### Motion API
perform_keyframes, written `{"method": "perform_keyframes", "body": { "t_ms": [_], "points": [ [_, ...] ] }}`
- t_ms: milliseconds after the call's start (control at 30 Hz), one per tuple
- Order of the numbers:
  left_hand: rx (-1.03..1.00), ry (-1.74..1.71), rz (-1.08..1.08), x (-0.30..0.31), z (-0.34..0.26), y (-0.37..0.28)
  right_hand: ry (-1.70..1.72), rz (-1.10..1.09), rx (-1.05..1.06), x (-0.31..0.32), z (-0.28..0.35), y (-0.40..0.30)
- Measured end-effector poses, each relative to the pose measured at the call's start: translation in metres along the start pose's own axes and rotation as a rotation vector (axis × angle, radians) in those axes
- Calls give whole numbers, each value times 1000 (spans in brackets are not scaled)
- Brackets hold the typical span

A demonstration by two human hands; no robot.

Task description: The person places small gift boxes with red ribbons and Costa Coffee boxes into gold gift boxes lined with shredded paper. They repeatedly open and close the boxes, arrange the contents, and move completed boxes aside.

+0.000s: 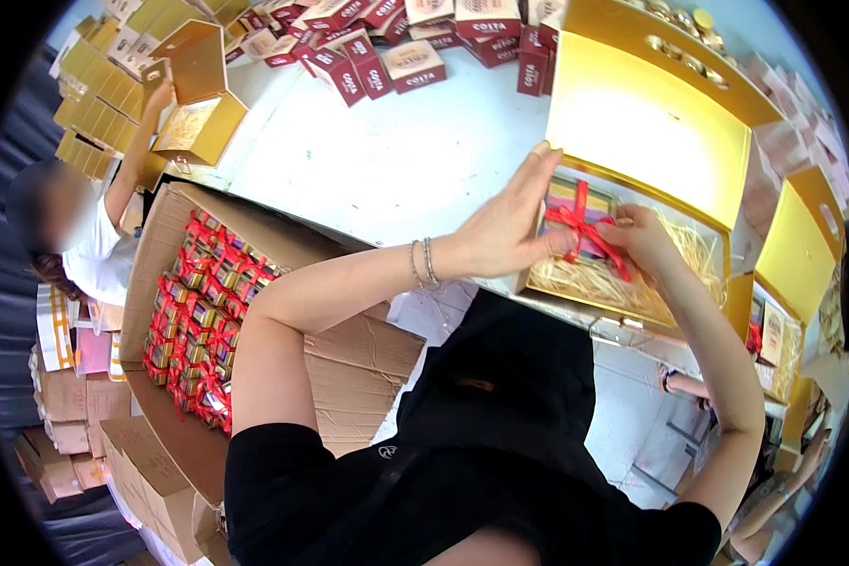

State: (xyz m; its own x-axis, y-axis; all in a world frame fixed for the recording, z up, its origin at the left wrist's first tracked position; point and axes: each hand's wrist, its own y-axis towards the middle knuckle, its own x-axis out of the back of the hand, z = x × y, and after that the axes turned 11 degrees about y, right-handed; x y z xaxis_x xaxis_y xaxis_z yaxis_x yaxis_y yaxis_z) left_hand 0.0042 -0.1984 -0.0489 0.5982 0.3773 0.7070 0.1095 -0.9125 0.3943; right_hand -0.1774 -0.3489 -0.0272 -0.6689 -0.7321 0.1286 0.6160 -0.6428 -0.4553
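Note:
On the table before me stands an open gold gift box (739, 301) with its lid raised. Inside, a stack of small packets (564, 189) tied with a red ribbon (581, 212) rests at the left end, among pale shredded filler (587, 279). My left hand (506, 223) lies along the box's left side, fingertips by the lid's corner and thumb reaching over the tied stack. With bent fingers, my right hand (644, 240) grips the ribbon's right side at the bow. Its fingertips are partly hidden.
A large cardboard carton (138, 304) of similar ribbon-tied packets stands at my left. Maroon-and-cream Costa boxes (416, 67) lie across the table's far side. A co-worker (102, 247) at left touches another gold box (216, 131). One more open gold box (799, 240) stands at right.

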Motion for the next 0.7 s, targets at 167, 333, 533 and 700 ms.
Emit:
{"method": "perform_keyframes", "body": {
  "t_ms": [167, 333, 533, 700],
  "points": [
    [224, 577, -412, 78, 130, 59, 51, 85, -33, 8, 4, -12],
    [228, 1054, -218, 100, 211, 96, -40, 28, 58, 8, 5, -27],
    [560, 925, 327, 116, 244, 136, -320, 41, 339, 26, 17, -44],
    [674, -99, 147, 137, 127, 113, -335, -120, 661, 43, 14, -75]
  ]
}}
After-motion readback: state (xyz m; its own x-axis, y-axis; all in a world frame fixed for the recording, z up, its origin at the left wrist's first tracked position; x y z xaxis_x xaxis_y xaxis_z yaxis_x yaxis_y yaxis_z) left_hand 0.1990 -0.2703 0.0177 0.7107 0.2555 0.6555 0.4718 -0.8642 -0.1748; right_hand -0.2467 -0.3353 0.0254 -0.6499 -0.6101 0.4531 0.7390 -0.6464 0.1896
